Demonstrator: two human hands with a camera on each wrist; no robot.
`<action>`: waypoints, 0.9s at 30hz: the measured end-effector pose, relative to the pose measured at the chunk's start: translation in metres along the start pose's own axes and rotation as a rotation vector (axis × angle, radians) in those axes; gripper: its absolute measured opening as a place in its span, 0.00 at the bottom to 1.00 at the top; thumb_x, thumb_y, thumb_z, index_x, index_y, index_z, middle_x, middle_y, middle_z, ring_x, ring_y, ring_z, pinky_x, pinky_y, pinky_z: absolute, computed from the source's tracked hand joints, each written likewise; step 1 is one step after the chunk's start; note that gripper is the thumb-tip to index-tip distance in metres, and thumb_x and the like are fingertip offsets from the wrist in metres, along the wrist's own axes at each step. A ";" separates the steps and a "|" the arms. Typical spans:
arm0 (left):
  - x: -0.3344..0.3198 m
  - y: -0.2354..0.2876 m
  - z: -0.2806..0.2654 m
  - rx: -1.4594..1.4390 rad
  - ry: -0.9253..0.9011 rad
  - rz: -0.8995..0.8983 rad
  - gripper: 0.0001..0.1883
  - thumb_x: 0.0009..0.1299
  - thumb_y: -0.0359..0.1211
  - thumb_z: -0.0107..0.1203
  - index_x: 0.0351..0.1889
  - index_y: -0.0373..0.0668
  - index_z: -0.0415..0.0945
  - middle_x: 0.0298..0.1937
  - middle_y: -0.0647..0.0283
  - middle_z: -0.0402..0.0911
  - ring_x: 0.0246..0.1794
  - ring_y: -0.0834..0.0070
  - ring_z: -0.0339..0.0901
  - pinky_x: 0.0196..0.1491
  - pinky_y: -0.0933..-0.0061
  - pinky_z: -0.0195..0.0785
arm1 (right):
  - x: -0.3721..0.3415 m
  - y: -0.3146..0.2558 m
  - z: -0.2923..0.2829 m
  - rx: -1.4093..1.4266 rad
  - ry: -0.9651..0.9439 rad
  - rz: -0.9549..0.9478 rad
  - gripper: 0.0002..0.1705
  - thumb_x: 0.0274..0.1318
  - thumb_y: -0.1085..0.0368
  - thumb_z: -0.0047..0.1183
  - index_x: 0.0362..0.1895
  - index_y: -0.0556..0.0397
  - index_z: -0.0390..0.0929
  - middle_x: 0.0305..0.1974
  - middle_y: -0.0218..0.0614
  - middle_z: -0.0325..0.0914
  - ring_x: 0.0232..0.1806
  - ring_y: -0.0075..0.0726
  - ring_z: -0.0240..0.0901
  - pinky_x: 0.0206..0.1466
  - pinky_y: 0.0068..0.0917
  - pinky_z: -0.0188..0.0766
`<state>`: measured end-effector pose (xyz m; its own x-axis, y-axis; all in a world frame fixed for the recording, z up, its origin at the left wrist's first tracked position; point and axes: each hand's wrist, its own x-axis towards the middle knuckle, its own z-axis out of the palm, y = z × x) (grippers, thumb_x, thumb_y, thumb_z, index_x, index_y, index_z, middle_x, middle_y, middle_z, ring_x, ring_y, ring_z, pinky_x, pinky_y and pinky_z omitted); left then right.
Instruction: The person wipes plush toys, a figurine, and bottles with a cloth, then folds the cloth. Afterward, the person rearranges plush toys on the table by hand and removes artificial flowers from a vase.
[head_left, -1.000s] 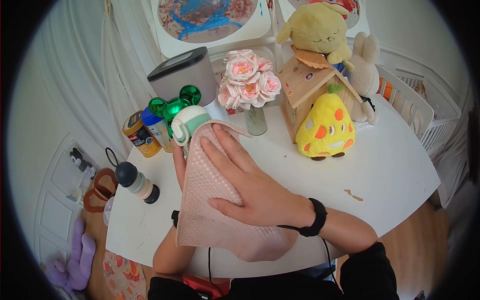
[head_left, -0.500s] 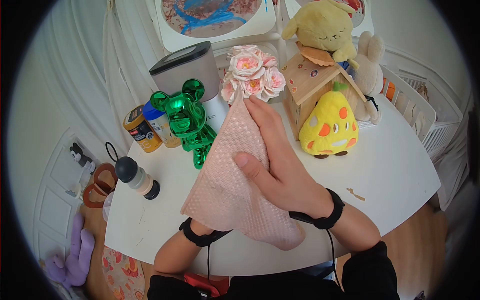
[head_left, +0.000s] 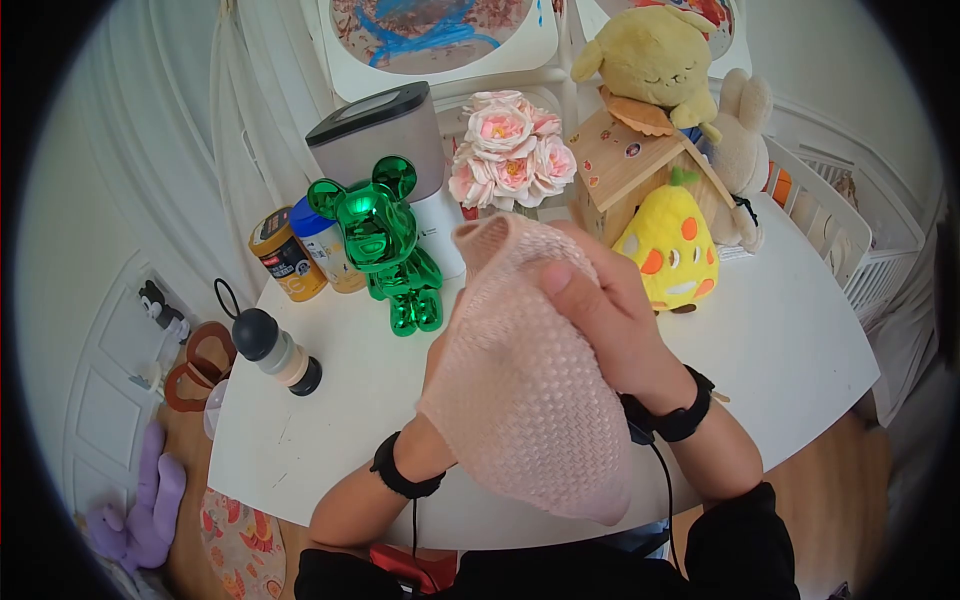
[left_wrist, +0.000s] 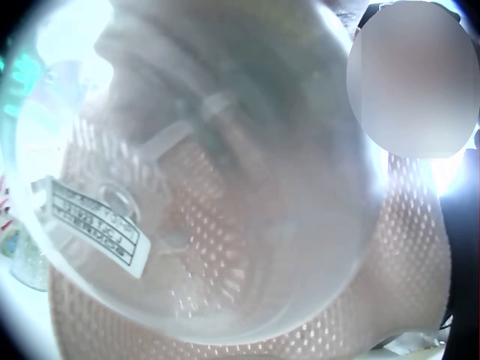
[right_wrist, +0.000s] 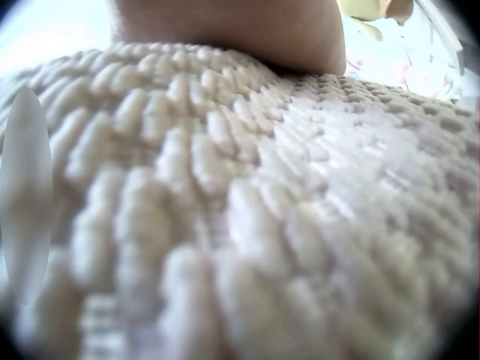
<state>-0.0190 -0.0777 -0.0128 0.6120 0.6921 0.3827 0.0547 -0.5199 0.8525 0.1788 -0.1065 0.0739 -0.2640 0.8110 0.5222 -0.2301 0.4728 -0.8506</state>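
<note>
Right hand [head_left: 610,320] grips a pink cloth [head_left: 530,390] above the table [head_left: 790,340]; the left hand [head_left: 428,440] is mostly hidden, its grip impossible to tell. A clear round base [left_wrist: 315,240] shows against the cloth. Bare tabletop widens rightward to a curved edge, wooden floor [head_left: 820,480] beyond.

Shiny green bear figure [head_left: 385,240] is placed on white surface [head_left: 790,335], in front of dark-lidded grey container [head_left: 380,150]. Yellow-black can [head_left: 290,258] and blue-lidded can [head_left: 330,248] are lined up beside it; black-capped bottle [head_left: 284,358] is seen nearer left edge. Wooden house [head_left: 635,160] is topped by tan plush [head_left: 648,68], flanked by yellow plush [head_left: 672,245] and rabbit plush [head_left: 742,150]. Pink flowers [head_left: 510,150] are seen left of house.
</note>
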 end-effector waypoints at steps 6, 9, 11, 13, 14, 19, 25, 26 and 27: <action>-0.006 0.002 -0.015 0.228 -0.024 0.057 0.33 0.79 0.37 0.54 0.77 0.41 0.53 0.72 0.54 0.67 0.72 0.64 0.66 0.71 0.61 0.65 | 0.005 0.028 0.018 -0.519 0.100 -0.347 0.32 0.70 0.57 0.53 0.70 0.61 0.62 0.65 0.48 0.61 0.68 0.42 0.60 0.73 0.33 0.53; 0.006 0.003 -0.012 0.341 -0.034 0.078 0.33 0.78 0.37 0.55 0.77 0.41 0.53 0.72 0.54 0.67 0.72 0.65 0.66 0.71 0.62 0.65 | 0.006 0.022 0.014 -0.459 0.048 -0.379 0.29 0.72 0.58 0.50 0.69 0.61 0.62 0.63 0.44 0.65 0.65 0.39 0.64 0.70 0.32 0.57; 0.006 0.006 -0.009 0.376 -0.038 0.086 0.33 0.78 0.37 0.55 0.77 0.41 0.53 0.72 0.54 0.67 0.72 0.65 0.66 0.71 0.62 0.65 | 0.001 0.014 0.016 -0.079 0.086 -0.151 0.25 0.73 0.57 0.49 0.66 0.61 0.68 0.56 0.38 0.74 0.57 0.32 0.72 0.64 0.28 0.65; 0.006 0.020 -0.004 0.205 0.041 0.052 0.31 0.77 0.38 0.57 0.74 0.41 0.58 0.68 0.55 0.70 0.67 0.66 0.71 0.67 0.63 0.69 | 0.000 -0.001 0.009 0.140 0.069 0.013 0.22 0.74 0.57 0.48 0.62 0.60 0.72 0.53 0.37 0.77 0.54 0.28 0.74 0.60 0.26 0.68; 0.005 0.028 -0.001 0.120 0.080 0.034 0.30 0.76 0.38 0.57 0.73 0.41 0.60 0.67 0.56 0.71 0.64 0.67 0.73 0.64 0.64 0.71 | 0.000 -0.005 0.005 0.362 0.048 0.176 0.20 0.75 0.56 0.48 0.58 0.60 0.77 0.50 0.36 0.81 0.50 0.24 0.77 0.56 0.24 0.71; 0.007 0.043 0.001 -0.157 0.246 0.068 0.28 0.75 0.41 0.58 0.69 0.42 0.65 0.62 0.57 0.75 0.58 0.69 0.78 0.60 0.65 0.76 | 0.001 -0.003 -0.009 0.657 -0.081 0.349 0.24 0.76 0.51 0.46 0.59 0.60 0.77 0.50 0.34 0.82 0.50 0.22 0.79 0.55 0.22 0.73; 0.018 0.049 -0.011 -0.496 0.514 0.275 0.26 0.77 0.48 0.55 0.66 0.43 0.67 0.58 0.58 0.77 0.55 0.69 0.80 0.58 0.64 0.77 | 0.001 0.037 0.037 0.294 0.012 0.052 0.39 0.75 0.51 0.46 0.76 0.64 0.50 0.69 0.51 0.66 0.69 0.43 0.67 0.70 0.36 0.64; 0.018 0.049 -0.014 -0.552 0.558 0.308 0.26 0.77 0.49 0.54 0.66 0.43 0.68 0.57 0.58 0.78 0.54 0.69 0.80 0.58 0.64 0.77 | 0.000 0.053 0.043 0.072 -0.022 -0.068 0.43 0.73 0.51 0.49 0.77 0.64 0.45 0.70 0.55 0.63 0.71 0.48 0.64 0.72 0.39 0.62; 0.017 0.049 -0.017 -0.608 0.602 0.340 0.26 0.77 0.50 0.53 0.65 0.44 0.68 0.56 0.58 0.78 0.53 0.69 0.80 0.58 0.63 0.77 | -0.002 0.061 0.047 -0.150 -0.055 -0.188 0.48 0.71 0.51 0.52 0.79 0.63 0.40 0.71 0.59 0.60 0.73 0.52 0.60 0.73 0.43 0.60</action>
<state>-0.0190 -0.0825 0.0414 -0.0041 0.7824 0.6227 -0.5814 -0.5086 0.6351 0.1212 -0.0954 0.0236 -0.2813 0.6861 0.6709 -0.1388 0.6627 -0.7359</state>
